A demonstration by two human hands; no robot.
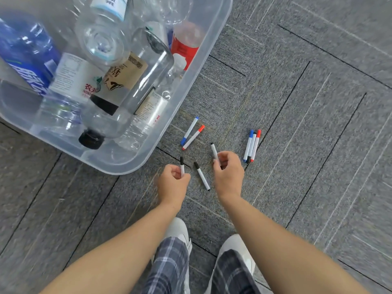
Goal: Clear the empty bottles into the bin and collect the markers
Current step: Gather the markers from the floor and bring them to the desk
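Note:
My left hand [173,183] pinches a black-capped white marker [182,165] that points up and away. In my right hand [229,170] is another black-tipped marker [214,150], held in the fingertips. A third black marker [202,176] lies on the carpet between my hands. Beyond it a blue marker [189,130] and a red marker [194,137] lie side by side near the bin's corner. To the right, three markers [252,146] lie bunched together: blue, black and red. The clear plastic bin [191,81] at upper left holds several empty bottles [135,81].
Grey carpet tiles [307,124] cover the floor. My two white shoes [180,230] and plaid trouser legs stand just below my hands. The bin's near corner sits close to my left hand.

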